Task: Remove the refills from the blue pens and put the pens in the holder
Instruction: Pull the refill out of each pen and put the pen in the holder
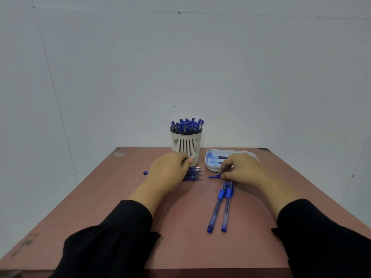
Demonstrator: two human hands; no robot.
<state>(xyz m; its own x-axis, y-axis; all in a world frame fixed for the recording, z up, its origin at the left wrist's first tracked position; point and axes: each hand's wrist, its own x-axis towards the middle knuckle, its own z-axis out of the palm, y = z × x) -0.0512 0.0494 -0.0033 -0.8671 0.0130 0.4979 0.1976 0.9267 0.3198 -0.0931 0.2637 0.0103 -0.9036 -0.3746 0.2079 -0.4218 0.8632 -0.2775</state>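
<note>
Where hands (200, 169) rest, pens (220, 205) nearer.

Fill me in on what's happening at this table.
A person is working through blue pens. The left hand rests on a row of pens in front of the slotted holder, which is already packed with pens. The right hand pinches a small blue pen piece beside the white tray. Two pens lie side by side near the right wrist.
</note>
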